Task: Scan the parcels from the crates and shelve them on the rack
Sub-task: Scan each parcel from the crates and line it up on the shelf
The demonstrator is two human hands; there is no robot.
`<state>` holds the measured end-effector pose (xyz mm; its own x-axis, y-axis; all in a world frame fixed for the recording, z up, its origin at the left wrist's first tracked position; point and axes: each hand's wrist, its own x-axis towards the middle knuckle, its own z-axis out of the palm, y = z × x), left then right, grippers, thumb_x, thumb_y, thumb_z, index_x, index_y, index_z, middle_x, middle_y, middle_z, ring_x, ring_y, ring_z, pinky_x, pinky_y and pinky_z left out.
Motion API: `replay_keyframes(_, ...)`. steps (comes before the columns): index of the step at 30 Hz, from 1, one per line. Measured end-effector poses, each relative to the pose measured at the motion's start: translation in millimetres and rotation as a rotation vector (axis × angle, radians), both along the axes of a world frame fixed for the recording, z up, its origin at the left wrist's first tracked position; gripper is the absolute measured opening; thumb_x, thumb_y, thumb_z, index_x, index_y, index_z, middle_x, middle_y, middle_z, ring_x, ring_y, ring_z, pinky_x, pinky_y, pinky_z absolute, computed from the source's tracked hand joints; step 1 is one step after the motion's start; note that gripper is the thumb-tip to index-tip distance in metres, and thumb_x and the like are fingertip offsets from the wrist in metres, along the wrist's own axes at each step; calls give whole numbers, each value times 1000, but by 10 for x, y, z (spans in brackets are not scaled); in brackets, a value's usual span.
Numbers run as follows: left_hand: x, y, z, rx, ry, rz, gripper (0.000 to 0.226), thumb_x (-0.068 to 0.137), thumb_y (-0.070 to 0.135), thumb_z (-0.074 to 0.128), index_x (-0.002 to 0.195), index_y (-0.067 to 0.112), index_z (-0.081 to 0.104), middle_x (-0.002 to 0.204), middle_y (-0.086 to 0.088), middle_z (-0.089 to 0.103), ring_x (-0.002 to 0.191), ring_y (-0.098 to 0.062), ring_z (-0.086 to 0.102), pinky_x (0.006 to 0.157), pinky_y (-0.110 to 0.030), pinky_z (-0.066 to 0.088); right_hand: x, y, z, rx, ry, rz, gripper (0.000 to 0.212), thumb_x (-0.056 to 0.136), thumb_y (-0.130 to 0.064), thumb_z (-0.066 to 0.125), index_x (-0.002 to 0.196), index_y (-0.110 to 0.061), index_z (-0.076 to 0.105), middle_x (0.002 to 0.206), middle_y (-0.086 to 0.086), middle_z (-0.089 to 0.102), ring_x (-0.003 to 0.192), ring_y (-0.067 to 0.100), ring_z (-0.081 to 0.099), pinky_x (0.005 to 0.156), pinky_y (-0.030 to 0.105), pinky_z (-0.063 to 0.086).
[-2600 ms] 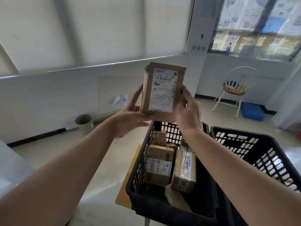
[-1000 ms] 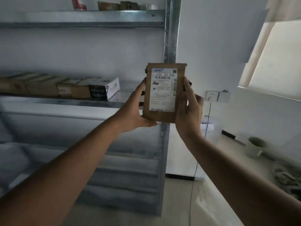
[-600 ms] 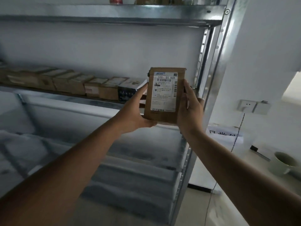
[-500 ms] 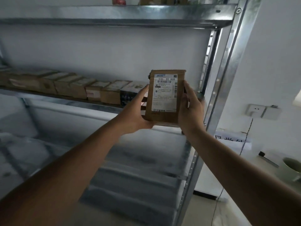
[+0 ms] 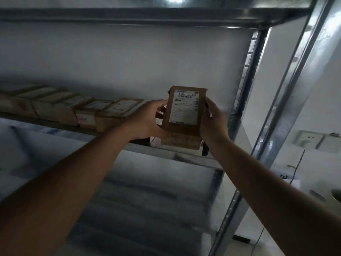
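Note:
I hold a brown cardboard parcel (image 5: 184, 111) with a white shipping label facing me, upright over the right end of a metal rack shelf (image 5: 166, 150). My left hand (image 5: 147, 121) grips its left edge and my right hand (image 5: 212, 122) grips its right edge. A small dark object sticks out below my right palm; I cannot tell what it is. The parcel's bottom edge sits at the level of the shelf's front lip. A row of several brown parcels (image 5: 70, 111) stands on the same shelf to the left.
The shelf above (image 5: 147, 15) overhangs close overhead. A steel upright (image 5: 245, 71) bounds the shelf on the right, with a second post (image 5: 287, 93) nearer me. A wall socket (image 5: 310, 141) and a cup (image 5: 335, 196) lie to the right. Lower shelves are dim.
I turned from the black crates to the rack and stepped close. The parcel, held in both hands throughout, has moved forward and down onto the shelf's right end.

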<state>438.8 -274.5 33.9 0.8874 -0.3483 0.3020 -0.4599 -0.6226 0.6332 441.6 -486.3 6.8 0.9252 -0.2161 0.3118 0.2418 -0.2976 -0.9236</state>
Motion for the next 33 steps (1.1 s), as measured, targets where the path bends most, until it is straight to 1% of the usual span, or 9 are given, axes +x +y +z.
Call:
replay_keyframes(2, 132, 46, 17, 26, 13, -12, 90, 66, 28, 100, 147, 32, 59, 124, 17, 70, 110, 1, 66, 97, -35, 61, 125, 20, -2, -10, 19, -1, 38, 115, -26, 36, 140, -44, 59, 113, -22, 62, 118, 15, 64, 97, 46, 61)
replay_keyframes(6, 357, 152, 27, 74, 54, -26, 86, 62, 32, 102, 140, 32, 64, 125, 18, 72, 114, -1, 66, 104, -41, 57, 349, 56, -33, -38, 125, -22, 35, 113, -27, 40, 132, -43, 64, 118, -11, 67, 117, 22, 66, 97, 48, 61)
replay_keyframes(10, 514, 234, 29, 115, 116, -78, 78, 66, 24, 102, 135, 29, 66, 120, 23, 71, 109, 6, 65, 101, -30, 56, 448, 110, -25, -101, 208, -33, 34, 113, -30, 41, 129, -37, 70, 113, -6, 73, 107, 20, 71, 94, 38, 62)
replay_keyframes(14, 702, 319, 61, 180, 128, -120, 63, 68, 25, 101, 120, 33, 67, 111, 26, 70, 102, 11, 63, 87, -22, 53, 531, 153, -36, -104, 269, -51, 30, 113, -24, 44, 123, -31, 71, 110, -5, 72, 101, 15, 70, 81, 29, 60)
replay_keyframes(17, 795, 363, 70, 245, 142, -123, 80, 56, 46, 103, 127, 27, 71, 122, 18, 74, 111, -4, 68, 99, -37, 58, 572, 146, -53, -108, 299, -33, 25, 112, -15, 47, 113, -31, 65, 101, -9, 67, 85, 5, 63, 76, 21, 56)
replay_keyframes(19, 855, 396, 48, 325, 128, -125, 94, 45, 64, 99, 128, 28, 72, 123, 14, 74, 110, -8, 69, 98, -42, 60, 590, 164, -58, -130, 323, -46, 26, 111, -12, 47, 113, -33, 63, 94, -12, 63, 79, 3, 59, 75, 18, 52)
replay_keyframes(23, 851, 402, 73, 409, 87, -136, 85, 53, 62, 99, 126, 27, 74, 121, 8, 71, 105, -10, 65, 90, -37, 60, 607, 241, -74, -160, 370, -78, 32, 110, -13, 47, 127, -27, 69, 110, 0, 71, 97, 17, 69, 92, 32, 59)
replay_keyframes(28, 824, 384, 142, 582, 3, -139, 101, 69, 66, 90, 156, 33, 50, 123, 4, 44, 110, -16, 42, 84, -37, 42, 615, 304, -59, -227, 385, -131, 36, 109, -18, 46, 137, -28, 67, 119, 5, 71, 105, 25, 69, 93, 38, 60)
replay_keyframes(33, 838, 386, 153, 630, -5, -156, 95, 74, 70, 85, 155, 35, 53, 119, 6, 42, 109, -17, 40, 86, -39, 43, 544, 345, -67, -303, 339, -190, 38, 109, -21, 43, 133, -37, 68, 120, -2, 72, 116, 29, 67, 99, 48, 59)
